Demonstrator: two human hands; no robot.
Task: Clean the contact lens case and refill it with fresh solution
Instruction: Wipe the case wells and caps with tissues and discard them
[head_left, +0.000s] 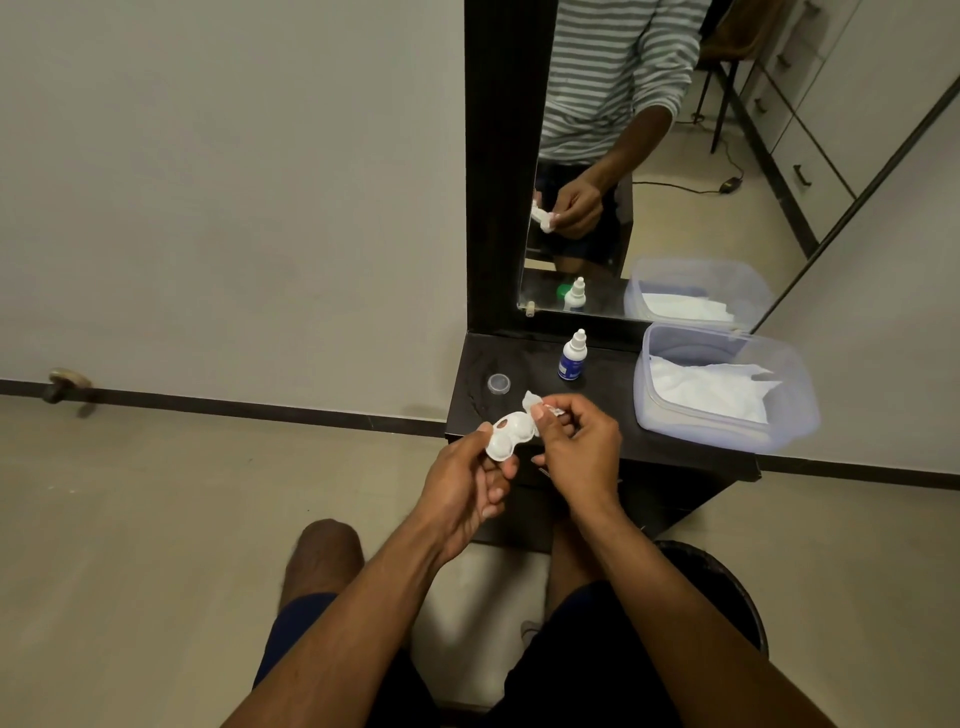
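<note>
Person sits at a small dark vanity table (675, 452) under a mirror (649, 156), both hands raised just over its front edge. Left hand (467, 488) holds the white contact lens case (511, 434) from below and the side, thumb on the near-left rim, fingers curled under it. The case faces up, wells exposed; one well shows a brownish spot, could be a lens or residue, too small to tell. Right hand (576, 441) pinches a small white scrap, looks like a bit of tissue (531, 402), between thumb and forefinger right at the case's far end; remaining fingers are curled in.

Step in hand, as I judge it: wiping the case dry or clean. To do it well: keep the left grip on the rim only, clear of the wells; push the tissue into each well and twist, then check that brown spot before refilling. Hold the case level.

Solution bottle (573, 356), white with a blue label, stands upright farther back on the table, nozzle bare. A small clear cap (498, 384) sits apart to its left. Clear plastic tub (727, 431) with white tissues inside sits at the right, within reach for a fresh piece.
</note>
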